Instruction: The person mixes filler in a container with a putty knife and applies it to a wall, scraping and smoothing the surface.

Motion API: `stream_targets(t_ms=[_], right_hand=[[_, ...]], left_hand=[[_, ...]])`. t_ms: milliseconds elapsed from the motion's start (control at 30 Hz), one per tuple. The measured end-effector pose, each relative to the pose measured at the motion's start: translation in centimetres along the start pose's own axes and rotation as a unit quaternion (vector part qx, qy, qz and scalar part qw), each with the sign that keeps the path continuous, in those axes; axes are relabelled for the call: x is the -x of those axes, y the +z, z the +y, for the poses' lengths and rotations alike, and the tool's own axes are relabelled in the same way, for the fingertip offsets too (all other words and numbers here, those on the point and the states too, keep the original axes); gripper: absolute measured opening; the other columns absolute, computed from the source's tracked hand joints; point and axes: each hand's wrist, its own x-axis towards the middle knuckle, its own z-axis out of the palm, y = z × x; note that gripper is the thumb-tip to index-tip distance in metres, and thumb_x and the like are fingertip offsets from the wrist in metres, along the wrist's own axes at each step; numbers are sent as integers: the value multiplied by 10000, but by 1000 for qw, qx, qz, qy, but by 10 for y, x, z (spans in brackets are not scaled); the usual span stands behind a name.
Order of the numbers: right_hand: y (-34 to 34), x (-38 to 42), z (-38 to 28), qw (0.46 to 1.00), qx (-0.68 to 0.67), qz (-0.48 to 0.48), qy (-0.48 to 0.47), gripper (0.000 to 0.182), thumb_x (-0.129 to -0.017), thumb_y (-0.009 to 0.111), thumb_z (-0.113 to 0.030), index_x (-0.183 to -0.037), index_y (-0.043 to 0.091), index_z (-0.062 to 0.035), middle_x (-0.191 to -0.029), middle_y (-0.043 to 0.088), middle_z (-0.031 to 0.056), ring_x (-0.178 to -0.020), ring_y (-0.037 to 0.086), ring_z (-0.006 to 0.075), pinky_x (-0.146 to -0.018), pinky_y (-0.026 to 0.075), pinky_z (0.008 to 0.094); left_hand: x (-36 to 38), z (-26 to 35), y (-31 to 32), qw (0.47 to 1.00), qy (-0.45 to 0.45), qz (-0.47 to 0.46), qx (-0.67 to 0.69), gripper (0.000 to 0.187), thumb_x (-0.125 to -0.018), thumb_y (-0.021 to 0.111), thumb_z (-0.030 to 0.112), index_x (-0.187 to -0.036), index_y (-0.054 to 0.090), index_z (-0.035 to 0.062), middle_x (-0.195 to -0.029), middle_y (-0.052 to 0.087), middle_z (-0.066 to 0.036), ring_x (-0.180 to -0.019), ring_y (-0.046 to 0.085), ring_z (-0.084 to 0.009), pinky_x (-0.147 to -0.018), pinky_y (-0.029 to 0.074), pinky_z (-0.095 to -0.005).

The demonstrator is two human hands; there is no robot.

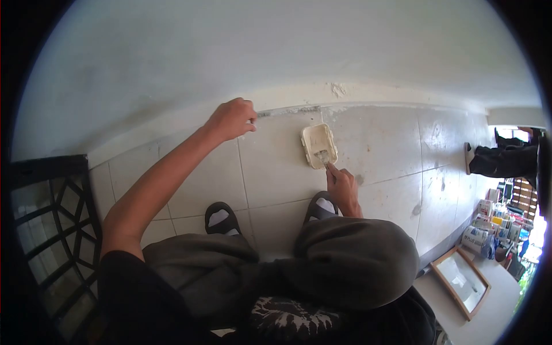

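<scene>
My right hand [343, 187] is closed round the handle of a small putty knife [322, 156], its pale-smeared end resting inside a cream plastic tub [312, 138]. The tub sits on the tiled floor close to the wall, with some whitish material inside. My left hand [234, 118] reaches out to the foot of the wall, fingers curled in; whatever they hold, if anything, is hidden. Beside it, a rough grey strip [287, 111] runs along the joint between wall and floor.
Peeling paint [338, 89] marks the lower wall. A black metal grille [57, 218] stands at left. Another person's dark-clothed legs [500, 161] are at far right. A wooden-framed panel [462, 283] lies on a white table [500, 305], near piled boxes [476, 238].
</scene>
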Motion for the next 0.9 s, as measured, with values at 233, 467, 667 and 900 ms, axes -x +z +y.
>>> stream_targets(t_ms=[233,467,667,900], right_hand=[[4,-15,-9,999,6,34,-7,261,-907,645,-181,-1153,707,-121,-749,639,172,-684,637,354,-636,508,446],[19,3,0,998,-43,41,14,278,-916,627,-216,-1176,699,-148,-804,644,166,-737,646,362,-646,518,458],[7,0,-6,999,-26,9,37,288,-914,628,-182,-1190,694,-130,-777,625,161,-719,633,349,-642,506,447],[9,-3,-2,994,-88,9,56,302,-903,643,-153,-1200,690,-119,-762,605,154,-690,620,338,-622,492,441]], left_hand=[[3,-1,12,999,14,-41,1,255,-781,769,248,-956,710,73,-914,629,-77,-968,603,-270,-810,522,-391],[33,-20,34,990,-83,-83,-74,651,-835,724,351,-1407,474,166,-1108,581,-129,-1010,579,-305,-832,521,-413],[30,-47,51,944,-263,-143,-140,879,-877,594,595,-1510,294,64,-1227,544,-189,-1093,520,-348,-884,469,-507],[-4,-44,92,786,-587,182,-63,1082,-824,496,770,-1483,282,-61,-1501,289,-302,-1441,139,-453,-1153,176,-559]])
